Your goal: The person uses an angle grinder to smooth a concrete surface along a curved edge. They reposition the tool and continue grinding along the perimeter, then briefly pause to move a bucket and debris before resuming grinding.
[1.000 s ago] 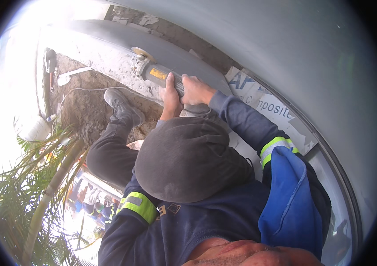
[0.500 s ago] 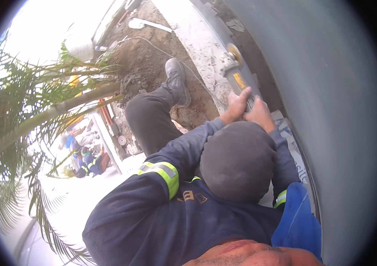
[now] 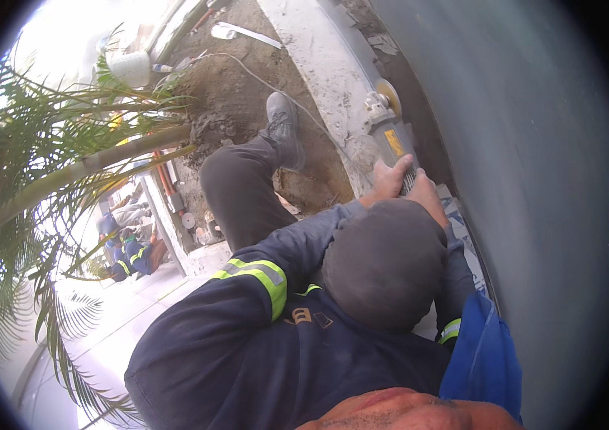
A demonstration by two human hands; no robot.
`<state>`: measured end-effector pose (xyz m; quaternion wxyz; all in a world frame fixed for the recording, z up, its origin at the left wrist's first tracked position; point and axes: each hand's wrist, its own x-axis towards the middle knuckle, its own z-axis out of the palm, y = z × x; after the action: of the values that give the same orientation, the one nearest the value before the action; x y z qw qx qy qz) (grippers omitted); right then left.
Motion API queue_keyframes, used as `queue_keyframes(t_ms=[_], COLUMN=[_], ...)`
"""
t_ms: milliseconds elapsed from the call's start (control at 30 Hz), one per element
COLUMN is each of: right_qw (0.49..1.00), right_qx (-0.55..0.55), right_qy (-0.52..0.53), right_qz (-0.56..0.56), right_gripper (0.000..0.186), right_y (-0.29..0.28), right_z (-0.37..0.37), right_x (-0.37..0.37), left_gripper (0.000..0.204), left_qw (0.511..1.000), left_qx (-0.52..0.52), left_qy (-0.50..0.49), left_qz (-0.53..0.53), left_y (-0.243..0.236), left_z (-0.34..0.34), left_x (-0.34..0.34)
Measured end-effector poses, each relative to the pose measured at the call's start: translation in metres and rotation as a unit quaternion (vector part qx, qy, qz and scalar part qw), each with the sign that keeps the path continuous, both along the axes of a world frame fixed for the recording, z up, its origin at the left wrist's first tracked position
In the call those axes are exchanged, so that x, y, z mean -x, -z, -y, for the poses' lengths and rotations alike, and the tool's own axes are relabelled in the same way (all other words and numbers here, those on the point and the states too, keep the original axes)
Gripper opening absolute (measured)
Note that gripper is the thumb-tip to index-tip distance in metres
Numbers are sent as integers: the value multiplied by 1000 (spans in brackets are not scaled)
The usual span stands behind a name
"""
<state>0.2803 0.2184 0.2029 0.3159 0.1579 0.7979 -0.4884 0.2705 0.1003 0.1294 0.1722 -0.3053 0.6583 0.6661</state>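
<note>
Your left hand (image 3: 389, 179) and right hand (image 3: 426, 192) are both clenched around the angle grinder (image 3: 392, 137), which reaches just ahead of your knuckles toward the concrete ledge (image 3: 326, 79).

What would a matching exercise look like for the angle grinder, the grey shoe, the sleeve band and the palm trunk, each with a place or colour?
Things:
1 angle grinder
2 grey shoe
3 sleeve band
4 palm trunk

Place or colour:
a yellow-green
b on the bare dirt
c far left of the view
d gripped by the left hand and right hand

Pairs: 1-d, 2-b, 3-a, 4-c
</note>
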Motion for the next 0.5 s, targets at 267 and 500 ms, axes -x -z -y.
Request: queue_keyframes(t_ms=[267, 500], right_qw=[999, 998], right_qx=[22, 21], right_qy=[-34, -36], right_qz=[32, 56], right_gripper=[63, 63], right_y=[56, 58], right_z=[9, 14], right_x=[11, 21], left_gripper=[38, 39], left_qw=[999, 994], left_qx=[-49, -107], left_qy=[-5, 5], left_qz=[21, 24], left_y=[15, 33], left_z=[20, 32], left_x=[17, 27])
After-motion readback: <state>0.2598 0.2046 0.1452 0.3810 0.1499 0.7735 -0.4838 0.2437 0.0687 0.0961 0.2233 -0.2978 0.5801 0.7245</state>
